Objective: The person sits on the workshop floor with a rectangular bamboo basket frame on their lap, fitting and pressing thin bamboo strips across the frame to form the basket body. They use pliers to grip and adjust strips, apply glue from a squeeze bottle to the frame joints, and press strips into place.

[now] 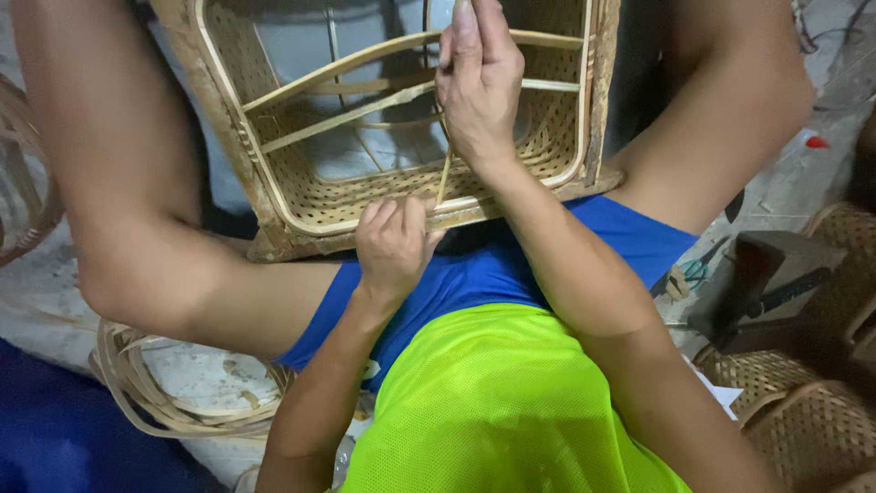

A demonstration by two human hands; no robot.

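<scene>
Person's sitting on the floor with a square woven basket point(401, 119) propped between the knees, open side facing them. The right hand point(479, 87) is reaching into the basket, fingers pinching a thin bamboo strip point(444, 178) that's running down to the near rim. The left hand point(392, 242) is curling shut around that near rim, holding it steady. Loose cane strips point(155, 393) are lying coiled on the floor to the left, and more baskets point(808, 429) are sitting on the right.
</scene>
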